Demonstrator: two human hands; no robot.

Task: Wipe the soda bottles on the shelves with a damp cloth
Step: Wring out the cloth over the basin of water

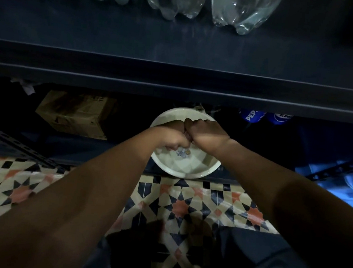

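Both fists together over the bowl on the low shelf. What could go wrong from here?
1. Left hand and right hand seem to wring something over the white bowl, whose front rim overhangs the shelf edge; a downward push may tip it onto the tiled floor.
2. Drips could reach the cardboard box beside it.

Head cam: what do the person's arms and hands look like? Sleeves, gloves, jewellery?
Both forearms are bare up to the frame edge, with no sleeves in view. The left hand and right hand wear no gloves, and no rings, watch or bracelets show, though the light is dim. Dark trousers cover the legs below.
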